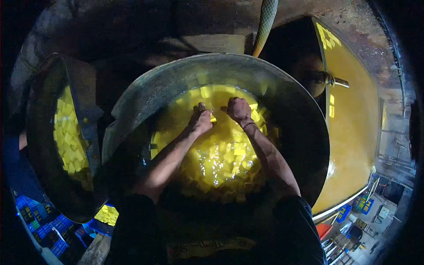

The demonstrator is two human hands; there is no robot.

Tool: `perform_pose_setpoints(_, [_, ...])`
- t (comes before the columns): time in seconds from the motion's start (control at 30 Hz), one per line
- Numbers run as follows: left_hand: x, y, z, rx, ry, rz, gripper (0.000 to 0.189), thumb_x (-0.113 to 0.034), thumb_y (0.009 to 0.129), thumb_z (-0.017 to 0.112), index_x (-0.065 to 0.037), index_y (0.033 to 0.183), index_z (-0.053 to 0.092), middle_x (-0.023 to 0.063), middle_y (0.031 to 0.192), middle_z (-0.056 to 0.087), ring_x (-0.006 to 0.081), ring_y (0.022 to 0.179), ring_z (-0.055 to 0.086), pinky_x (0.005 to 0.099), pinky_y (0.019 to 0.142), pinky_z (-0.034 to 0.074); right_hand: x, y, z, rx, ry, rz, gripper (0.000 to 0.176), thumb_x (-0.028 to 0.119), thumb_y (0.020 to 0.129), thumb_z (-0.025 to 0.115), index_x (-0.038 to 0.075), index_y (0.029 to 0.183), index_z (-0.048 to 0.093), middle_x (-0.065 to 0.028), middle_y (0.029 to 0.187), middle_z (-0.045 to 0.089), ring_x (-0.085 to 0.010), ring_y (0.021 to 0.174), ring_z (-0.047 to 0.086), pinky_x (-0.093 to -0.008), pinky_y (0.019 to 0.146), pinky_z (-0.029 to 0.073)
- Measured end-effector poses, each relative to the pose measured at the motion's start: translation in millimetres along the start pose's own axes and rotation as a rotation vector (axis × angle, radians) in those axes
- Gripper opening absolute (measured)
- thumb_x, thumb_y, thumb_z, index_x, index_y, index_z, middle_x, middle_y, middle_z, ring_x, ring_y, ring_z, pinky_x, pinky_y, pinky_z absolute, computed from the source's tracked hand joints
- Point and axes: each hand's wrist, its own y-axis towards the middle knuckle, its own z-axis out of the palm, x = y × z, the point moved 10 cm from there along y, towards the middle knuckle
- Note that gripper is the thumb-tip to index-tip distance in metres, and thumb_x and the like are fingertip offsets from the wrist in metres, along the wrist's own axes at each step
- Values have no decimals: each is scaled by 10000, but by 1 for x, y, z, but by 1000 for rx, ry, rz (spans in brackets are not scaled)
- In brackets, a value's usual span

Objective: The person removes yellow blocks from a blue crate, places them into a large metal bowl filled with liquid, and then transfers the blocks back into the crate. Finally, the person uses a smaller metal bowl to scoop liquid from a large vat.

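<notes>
Both hands are over a large round metal vat [145,81] of yellow liquid with many yellow blocks [238,152] in it. My left hand [202,120] is closed, its fingers curled, with a small yellow block [213,118] showing at its inner side. To its right, my right hand [239,110] is closed like a fist, with a band [248,125] around the wrist. Whatever is inside the right fingers is hidden. The two hands are a short way apart, level with each other. More blocks lie along the far side of the vat.
At the left stands another round vat [81,110] holding yellow blocks. A wide tank [349,132] of orange-yellow liquid is at the right, with a metal pipe [338,82] by it. A hose [266,24] hangs behind the vat. Blue crates [48,229] sit at lower left.
</notes>
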Motion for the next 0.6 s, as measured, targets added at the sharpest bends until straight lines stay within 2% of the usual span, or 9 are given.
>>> perform_pose_setpoints(0.07, [-22, 0, -25, -5, 242, -88, 425, -159, 646, 644, -12, 1034, 555, 263, 1167, 460, 397, 1126, 418, 486, 890, 404, 9, 14, 2, -30, -23, 21, 442, 418, 637, 719, 79, 894, 599, -146, 865, 633, -321, 788, 617, -422, 636, 497])
perform_pose_setpoints(0.1, [-30, -6, -37, -258, 391, 35, 437, -195, 625, 664, -18, 1013, 566, 282, 1193, 428, 444, 1135, 375, 514, 891, 387, 9, 18, 3, -58, -43, 41, 455, 415, 629, 727, 87, 915, 592, -149, 879, 629, -326, 794, 616, -427, 644, 500])
perform_pose_setpoints(0.2, [-11, -17, -60, -411, 264, -150, 439, -240, 633, 663, -23, 1003, 573, 282, 1200, 424, 443, 1138, 371, 495, 908, 377, 15, 27, 28, -105, -98, -5, 451, 401, 634, 723, 99, 939, 583, -158, 923, 617, -343, 830, 608, -430, 673, 506])
perform_pose_setpoints(0.23, [12, -5, -49, -197, 127, -294, 451, -268, 621, 677, -33, 994, 581, 257, 1151, 471, 402, 1102, 425, 462, 896, 394, 14, 26, 30, -209, -93, -36, 281, 262, 670, 655, 91, 883, 591, -158, 884, 613, -324, 810, 608, -430, 682, 504])
perform_pose_setpoints(0.33, [47, 15, -37, -221, -21, -234, 474, -287, 602, 706, -43, 992, 595, 211, 1066, 547, 348, 1032, 502, 430, 869, 423, -2, 31, 41, -49, -16, 95, 251, 257, 689, 619, 80, 866, 594, -155, 907, 607, -317, 787, 603, -419, 655, 502])
perform_pose_setpoints(0.4, [66, 22, -44, -216, -51, -229, 460, -269, 613, 726, -43, 994, 601, 155, 988, 608, 273, 934, 572, 371, 829, 451, -20, 35, 46, -77, -12, 42, 174, 213, 751, 549, 65, 831, 594, -119, 902, 621, -284, 760, 607, -410, 615, 500])
perform_pose_setpoints(0.47, [58, 14, -48, -62, -531, -76, 425, -246, 646, 724, -39, 999, 606, 112, 979, 631, 221, 895, 591, 327, 818, 449, -32, 33, 60, 61, 431, -143, 228, 199, 784, 550, 41, 949, 557, -131, 981, 604, -274, 846, 595, -393, 713, 476])
perform_pose_setpoints(0.5, [42, 4, -72, -126, -471, -12, 408, -183, 667, 712, -43, 1029, 587, 82, 986, 632, 175, 886, 583, 302, 793, 449, -35, 31, 62, 132, 652, -237, 264, 192, 801, 550, 29, 1008, 539, -137, 1020, 595, -269, 889, 589, -385, 762, 464])
perform_pose_setpoints(0.6, [26, -35, -93, -149, -718, -205, 370, -220, 739, 681, -58, 1048, 559, 45, 899, 601, 169, 848, 553, 287, 773, 435, -33, 6, 57, 352, 1318, -512, 384, 172, 851, 550, -7, 1184, 485, -155, 1137, 569, -254, 1018, 571, -360, 908, 428])
